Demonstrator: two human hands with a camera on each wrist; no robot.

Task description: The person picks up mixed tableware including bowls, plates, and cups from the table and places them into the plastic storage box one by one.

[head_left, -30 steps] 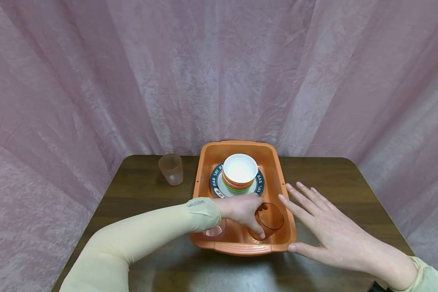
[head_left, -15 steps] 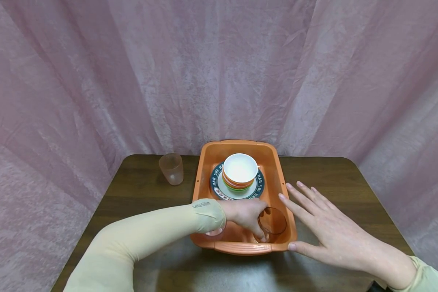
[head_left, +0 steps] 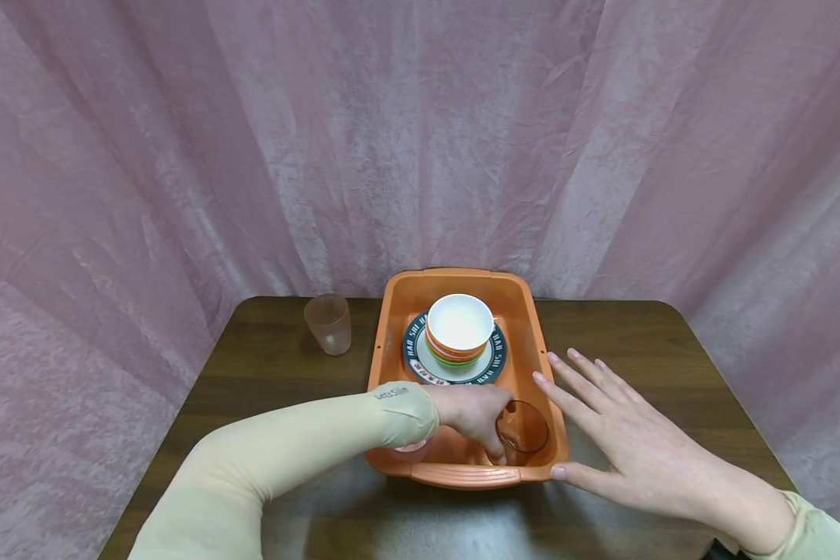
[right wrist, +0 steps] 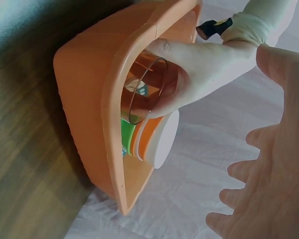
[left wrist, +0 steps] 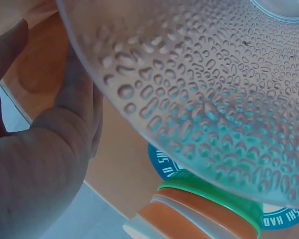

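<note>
An orange plastic basin [head_left: 462, 476] stands on the table. Inside its near right corner is a see-through brown-tinted glass [head_left: 523, 428], rim up. My left hand [head_left: 470, 416] reaches into the basin and holds this glass from its left side, thumb on the near side and fingers beyond; in the right wrist view the fingers show through the glass [right wrist: 148, 92]. A clear pebbled tumbler [left wrist: 199, 99] sits under the left wrist, partly hidden by the sleeve in the head view. My right hand [head_left: 609, 435] is spread flat beside the basin's right rim, holding nothing.
Stacked bowls [head_left: 460, 325], white on top with orange and green below, stand on a dark-rimmed plate [head_left: 420, 365] in the basin's far half. A frosted pinkish tumbler [head_left: 329, 325] is on the table [head_left: 266, 373], left of the basin. A pink curtain [head_left: 420, 140] hangs behind.
My left hand has moved slightly right and toward me with the glass, which now looks more upright and lower in the near right corner. The right hand stays put.
</note>
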